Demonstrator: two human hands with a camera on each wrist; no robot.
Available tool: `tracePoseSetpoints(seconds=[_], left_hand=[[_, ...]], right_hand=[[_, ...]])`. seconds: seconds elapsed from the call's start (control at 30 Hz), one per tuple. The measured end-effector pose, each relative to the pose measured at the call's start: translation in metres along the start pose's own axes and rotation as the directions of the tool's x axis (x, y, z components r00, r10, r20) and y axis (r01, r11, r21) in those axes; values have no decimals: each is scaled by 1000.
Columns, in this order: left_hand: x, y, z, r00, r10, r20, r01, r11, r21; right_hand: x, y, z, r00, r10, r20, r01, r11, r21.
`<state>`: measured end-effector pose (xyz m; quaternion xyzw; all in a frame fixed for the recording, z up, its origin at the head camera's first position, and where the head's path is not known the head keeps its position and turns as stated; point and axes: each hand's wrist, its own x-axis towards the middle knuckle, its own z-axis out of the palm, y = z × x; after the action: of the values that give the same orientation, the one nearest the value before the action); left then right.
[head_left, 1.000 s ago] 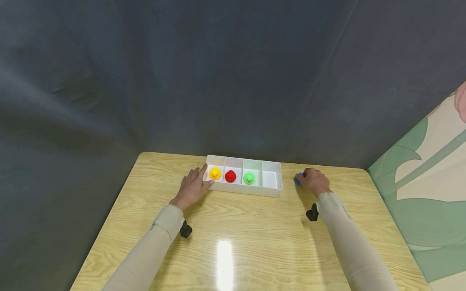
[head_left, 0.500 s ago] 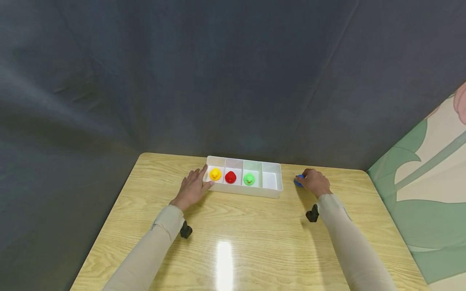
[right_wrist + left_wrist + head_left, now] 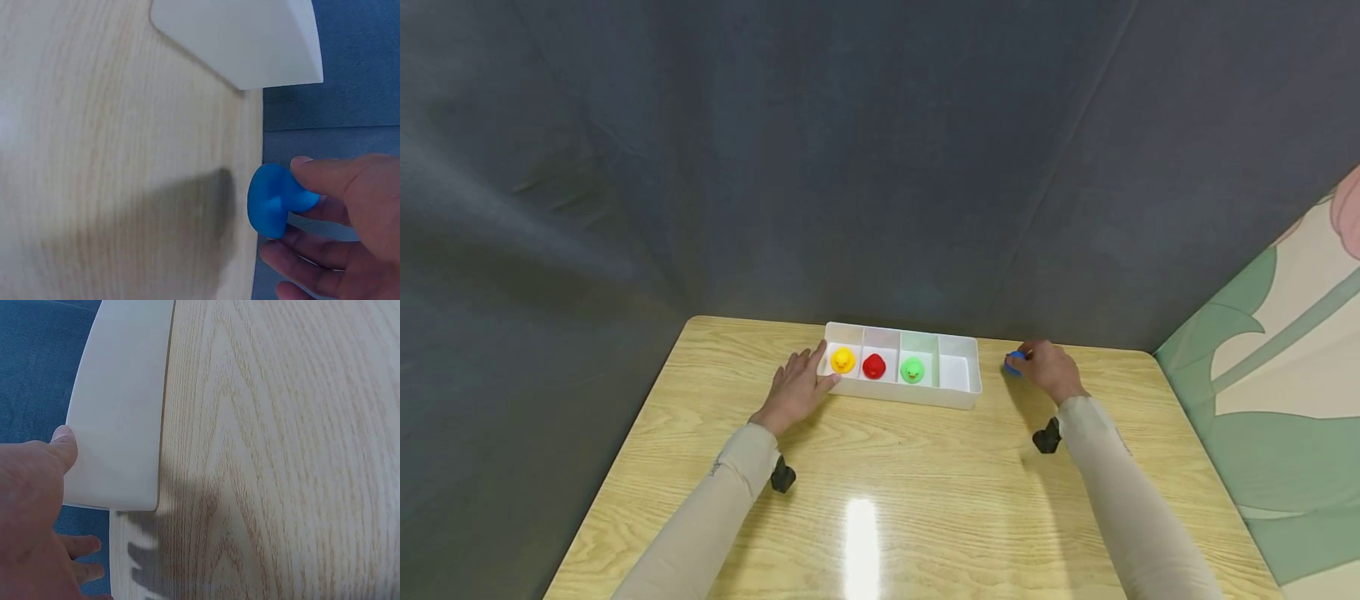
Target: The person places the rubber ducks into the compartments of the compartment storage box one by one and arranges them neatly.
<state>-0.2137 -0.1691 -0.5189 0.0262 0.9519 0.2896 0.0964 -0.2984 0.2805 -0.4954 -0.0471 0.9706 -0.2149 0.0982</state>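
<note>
Seen from above: a pale wood-grain tabletop against a dark grey-blue cloth backdrop. Near the far edge lay a long white tray with four compartments in a row. From left to right held a yellow toy duck, a red toy duck and a green toy duck; the rightmost compartment showed only its white floor.

Left hand rested flat on the tabletop at the tray's left end, fingers straight and lightly spread, fingertips touching the tray's near-left corner. In the left wrist view, the thumb pressed against the tray's white side wall. Held nothing.

Right hand sat to the right of the tray, apart from it, near the far right part of the tabletop. Pinched a small blue toy duck between thumb and curled fingers. In the right wrist view, the blue toy duck appeared lifted just above the tabletop's far edge, with its shadow on the wood beside it and the tray's right corner further off. Head and beak not clearly made out.

Both forearms wore beige sleeves, each with a small black camera mount at the wrist. At far right, a pale green and cream patterned panel.
</note>
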Motion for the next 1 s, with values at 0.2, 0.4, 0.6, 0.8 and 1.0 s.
tracePoseSetpoints(seconds=[0.2, 0.4, 0.6, 0.8, 1.0], left_hand=[[-1, -1, 0, 1000, -5, 5, 5, 1000, -3], [-1, 0, -1, 1000, -7, 10, 7, 1000, -6], [0, 0, -1, 1000, -2, 6, 2, 1000, 0], [1, -1, 0, 1000, -4, 5, 4, 1000, 2], [2, -2, 1, 1000, -8, 8, 8, 1000, -2]], right_hand=[[1, -9, -7, 998, -52, -19, 52, 999, 4], [2, -19, -15, 995, -91, -31, 91, 996, -8], [2, -29, -18, 986, -162, -25, 162, 987, -11], [2, -38, -20, 974, -224, -11, 224, 974, -16], [1, -47, -19, 961, -277, -19, 276, 960, -52]])
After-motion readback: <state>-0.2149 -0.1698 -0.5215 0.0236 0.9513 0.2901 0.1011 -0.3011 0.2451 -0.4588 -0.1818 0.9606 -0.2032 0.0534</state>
